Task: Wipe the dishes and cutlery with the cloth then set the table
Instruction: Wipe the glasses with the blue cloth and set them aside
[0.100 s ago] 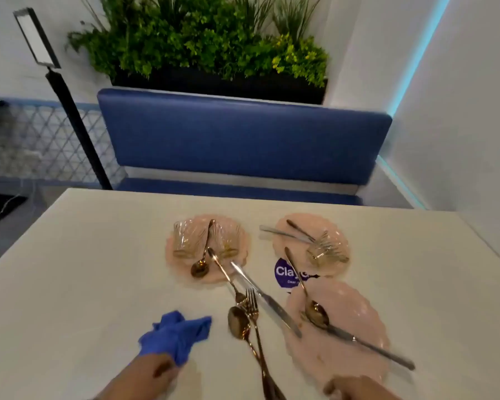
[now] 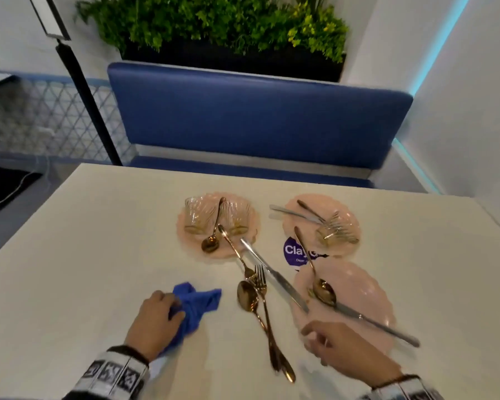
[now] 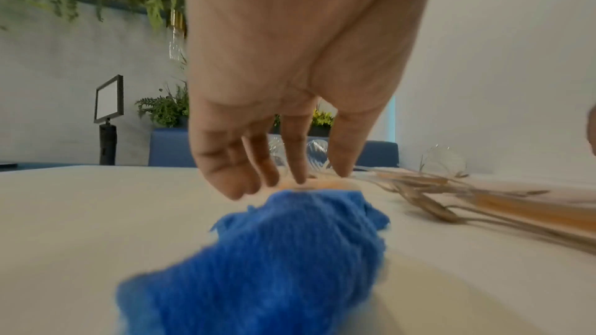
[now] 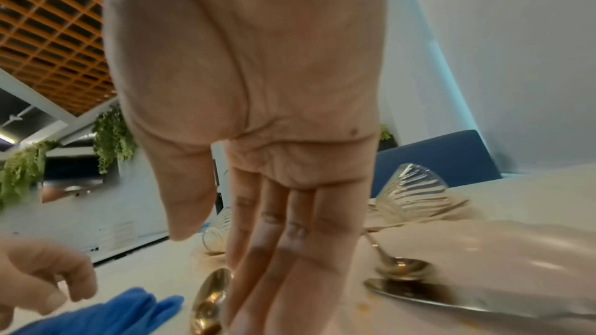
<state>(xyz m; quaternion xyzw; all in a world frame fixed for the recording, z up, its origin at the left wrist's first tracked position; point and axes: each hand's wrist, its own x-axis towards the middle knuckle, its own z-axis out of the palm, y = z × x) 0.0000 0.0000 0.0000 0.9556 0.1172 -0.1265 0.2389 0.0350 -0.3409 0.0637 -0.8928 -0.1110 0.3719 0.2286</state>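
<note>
A purple sticker reading "Cla…" is seen on the counter between the pink plates; the rest is hidden by a spoon. The blue cloth lies on the counter under the left hand, whose fingers are loosely spread above it in the left wrist view, gripping nothing. The right hand is held open with straight fingers, near the gold cutlery. Ribbed glasses are shown lying on their sides.
</note>
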